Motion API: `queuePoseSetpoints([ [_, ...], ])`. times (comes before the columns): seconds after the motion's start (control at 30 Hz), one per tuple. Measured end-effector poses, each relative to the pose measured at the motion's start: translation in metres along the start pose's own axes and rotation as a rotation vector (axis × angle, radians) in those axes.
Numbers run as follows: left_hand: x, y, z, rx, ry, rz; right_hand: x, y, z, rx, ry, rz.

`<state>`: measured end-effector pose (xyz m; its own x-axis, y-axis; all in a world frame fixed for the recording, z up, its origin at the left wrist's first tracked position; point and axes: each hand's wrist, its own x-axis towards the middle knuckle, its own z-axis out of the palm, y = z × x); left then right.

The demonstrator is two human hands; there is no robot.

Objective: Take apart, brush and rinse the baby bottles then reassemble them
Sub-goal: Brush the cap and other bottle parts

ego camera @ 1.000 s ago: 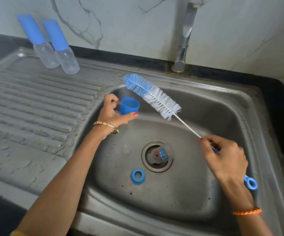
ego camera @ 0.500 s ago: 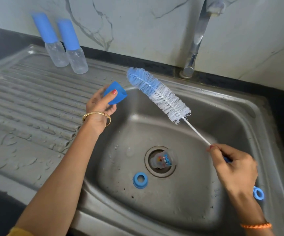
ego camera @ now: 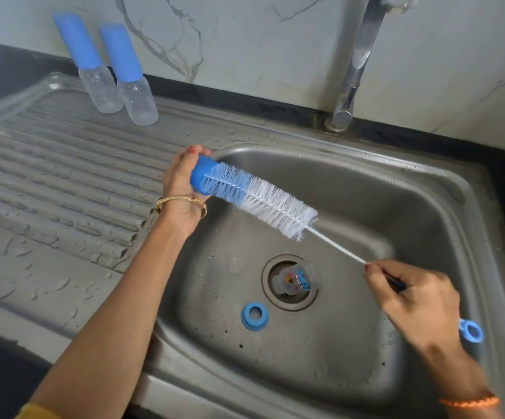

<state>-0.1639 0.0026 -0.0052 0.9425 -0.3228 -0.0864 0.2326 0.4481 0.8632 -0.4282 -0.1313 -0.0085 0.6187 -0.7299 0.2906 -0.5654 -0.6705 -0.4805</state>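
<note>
Now left hand (ego camera: 181, 179) grips blue cap (ego camera: 201, 176); right hand (ego camera: 417, 297) grips brush (ego camera: 263, 201).

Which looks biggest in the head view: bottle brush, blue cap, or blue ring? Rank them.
1. bottle brush, by far the longest.
2. blue cap, gripped in the left hand, brush tip inside.
3. blue ring in the sink basin; close to the cap's size, so this pair is unsure.
</note>
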Motion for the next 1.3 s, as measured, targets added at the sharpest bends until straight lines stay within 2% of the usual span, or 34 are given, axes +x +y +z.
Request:
queuePoseSetpoints([
  [0.1,-0.003,-0.005,0.005,0.013,0.011,0.009,-0.002,-0.007,-0.001,-0.013,0.003,0.031],
  [0.17,-0.006,-0.007,0.008,0.009,0.000,0.019,-0.001,-0.010,0.001,-0.021,-0.070,0.097],
  [0.23,-0.007,-0.009,0.009,0.026,-0.032,0.013,0.003,-0.007,0.000,0.151,-0.286,0.242],
  [0.33,-0.008,-0.006,0.004,-0.051,-0.150,-0.021,0.010,-0.003,-0.011,0.758,-0.736,0.675],
  [0.37,-0.008,-0.004,0.002,-0.125,-0.201,-0.038,0.011,-0.005,-0.015,0.867,-0.829,0.749],
  [0.43,-0.008,0.000,0.000,-0.218,-0.251,-0.057,0.010,-0.007,-0.017,0.859,-0.902,0.734],
  [0.5,-0.007,0.000,0.000,-0.202,-0.198,-0.047,0.008,-0.008,-0.011,0.719,-0.850,0.640],
  [0.63,-0.003,-0.004,0.004,-0.124,0.021,0.005,0.009,-0.004,0.000,0.547,-0.447,0.426],
  [0.7,-0.002,-0.004,0.005,-0.132,0.079,0.029,0.007,0.001,0.002,0.231,-0.213,0.286],
  [0.77,-0.004,-0.004,0.006,-0.152,0.118,0.051,0.005,0.002,0.000,-0.075,-0.019,0.252],
  [0.83,-0.004,-0.005,0.006,-0.157,0.138,0.055,0.004,0.002,-0.004,-0.173,0.132,0.168],
  [0.87,-0.003,-0.004,0.005,-0.162,0.142,0.050,0.003,0.002,-0.004,-0.207,0.144,0.149],
  [0.93,-0.001,-0.003,0.003,-0.187,0.130,0.056,0.006,0.001,-0.006,-0.129,-0.039,0.219],
  [1.0,0.000,-0.003,0.000,-0.179,0.096,0.050,0.010,0.001,-0.012,0.324,-0.372,0.420],
  [1.07,-0.004,-0.005,0.003,-0.166,0.043,0.003,0.016,0.005,-0.020,0.643,-0.556,0.592],
  [1.13,-0.007,-0.007,0.005,-0.187,0.014,-0.001,0.016,0.013,-0.022,0.668,-0.554,0.564],
  [1.2,-0.005,-0.007,0.005,-0.190,0.029,0.033,0.014,0.020,-0.016,0.578,-0.491,0.458],
  [1.3,-0.003,-0.007,0.003,-0.196,0.064,0.063,0.010,0.025,-0.002,0.153,-0.259,0.248],
])
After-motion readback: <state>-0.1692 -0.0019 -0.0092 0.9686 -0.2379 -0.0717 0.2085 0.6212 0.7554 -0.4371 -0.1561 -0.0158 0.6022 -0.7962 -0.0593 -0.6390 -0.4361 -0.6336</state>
